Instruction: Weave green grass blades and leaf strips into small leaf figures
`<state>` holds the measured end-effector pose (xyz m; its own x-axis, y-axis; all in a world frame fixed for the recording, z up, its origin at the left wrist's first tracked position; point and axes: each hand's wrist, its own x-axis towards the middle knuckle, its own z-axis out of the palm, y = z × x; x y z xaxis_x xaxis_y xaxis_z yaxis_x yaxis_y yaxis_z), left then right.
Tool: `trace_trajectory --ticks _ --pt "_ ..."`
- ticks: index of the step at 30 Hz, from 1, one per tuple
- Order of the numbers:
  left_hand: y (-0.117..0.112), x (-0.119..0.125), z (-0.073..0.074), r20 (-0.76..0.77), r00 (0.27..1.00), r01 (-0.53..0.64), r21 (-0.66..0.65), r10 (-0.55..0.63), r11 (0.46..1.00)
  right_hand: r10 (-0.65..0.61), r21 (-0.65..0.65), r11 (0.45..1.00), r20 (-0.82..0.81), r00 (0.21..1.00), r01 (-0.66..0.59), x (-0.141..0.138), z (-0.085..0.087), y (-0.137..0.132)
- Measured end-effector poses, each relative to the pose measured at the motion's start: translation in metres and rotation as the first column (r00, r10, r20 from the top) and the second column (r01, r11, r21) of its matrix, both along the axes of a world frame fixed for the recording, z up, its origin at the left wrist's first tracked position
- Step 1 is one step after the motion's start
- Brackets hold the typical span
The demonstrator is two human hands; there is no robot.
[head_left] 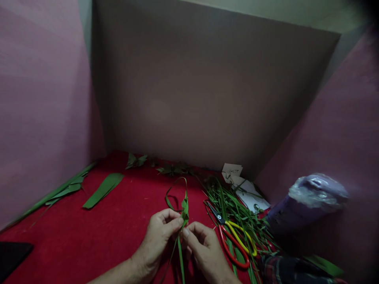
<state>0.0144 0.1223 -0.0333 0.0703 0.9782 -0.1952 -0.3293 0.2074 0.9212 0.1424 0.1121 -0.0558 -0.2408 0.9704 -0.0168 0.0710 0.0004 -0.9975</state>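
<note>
Between my two hands is a folded green leaf strip [184, 208], knotted at its middle. A thin loop of it arches above, and narrow tails hang down below my fingers. My left hand [161, 230] pinches the knotted part between thumb and fingers. Just to the right and slightly lower, my right hand [201, 244] has its thumb and fingertips closed at the bottom of the knot, on the strip. Close to the right hand lie scissors [233, 238] with one red and one yellow handle, resting on cut leaf strips.
A heap of green leaf strips [233, 201] lies to the right, with white papers [250, 193] behind. A purple plastic-wrapped bundle [299, 205] leans at the right wall. One wide leaf piece [104, 190] and long leaves [68, 187] lie left on the red cloth [89, 240].
</note>
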Motion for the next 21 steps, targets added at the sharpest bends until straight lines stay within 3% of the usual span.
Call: trace_trajectory --ticks 4,8,15,21 --pt "-0.001 0.0 -0.002 -0.021 1.0 0.004 0.014 -0.003 1.0 -0.148 0.128 0.982 0.072 0.986 0.138 0.003 0.006 0.001" --pt "-0.003 0.002 0.0 -0.016 0.999 0.03 0.008 -0.03 1.0 -0.142 0.175 0.975 0.005 0.99 0.139 0.005 0.012 0.004" --pt "-0.004 0.001 -0.004 -0.028 0.994 0.112 0.059 -0.11 0.992 -0.091 -0.166 0.985 -0.286 0.954 0.045 0.005 0.015 0.007" --pt "-0.006 0.003 0.0 -0.014 0.995 0.097 0.017 -0.097 0.995 -0.093 -0.269 0.963 -0.427 0.9 -0.028 0.006 0.013 0.008"
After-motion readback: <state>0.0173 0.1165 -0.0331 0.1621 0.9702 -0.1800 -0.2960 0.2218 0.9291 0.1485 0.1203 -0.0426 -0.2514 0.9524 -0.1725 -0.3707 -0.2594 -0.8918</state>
